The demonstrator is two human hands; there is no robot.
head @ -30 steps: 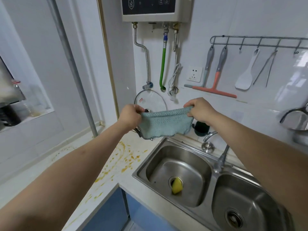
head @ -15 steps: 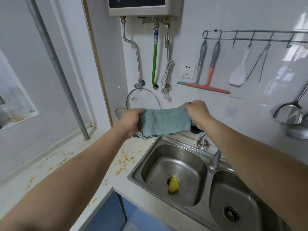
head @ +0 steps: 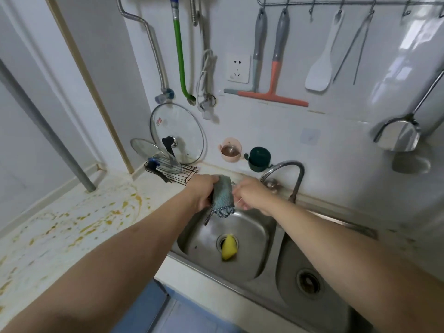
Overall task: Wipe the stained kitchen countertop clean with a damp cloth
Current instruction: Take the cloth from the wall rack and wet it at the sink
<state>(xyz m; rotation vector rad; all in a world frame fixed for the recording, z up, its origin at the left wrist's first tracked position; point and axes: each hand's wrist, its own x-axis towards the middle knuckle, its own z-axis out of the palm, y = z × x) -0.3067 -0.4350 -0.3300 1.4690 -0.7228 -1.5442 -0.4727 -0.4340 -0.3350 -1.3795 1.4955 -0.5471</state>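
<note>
A teal cloth (head: 222, 198) hangs bunched over the left sink basin (head: 249, 236). My left hand (head: 203, 192) grips its left side. Just to the right, my right hand (head: 251, 197) holds the cloth's right edge with curled fingers. The white countertop (head: 72, 227) to the left of the sink is covered with orange-yellow stains and splashes (head: 113, 212).
A curved tap (head: 287, 173) stands behind the sink. A yellow sponge (head: 228, 247) lies on the left basin's drain. Glass lids on a wire rack (head: 171, 169) stand at the back corner. A grey pipe (head: 43, 131) rises from the counter. Utensils hang on the wall.
The cloth was held spread out between both hands in front of the wall. Now my hands have come together and lowered, and the cloth is bunched over the left basin.
</note>
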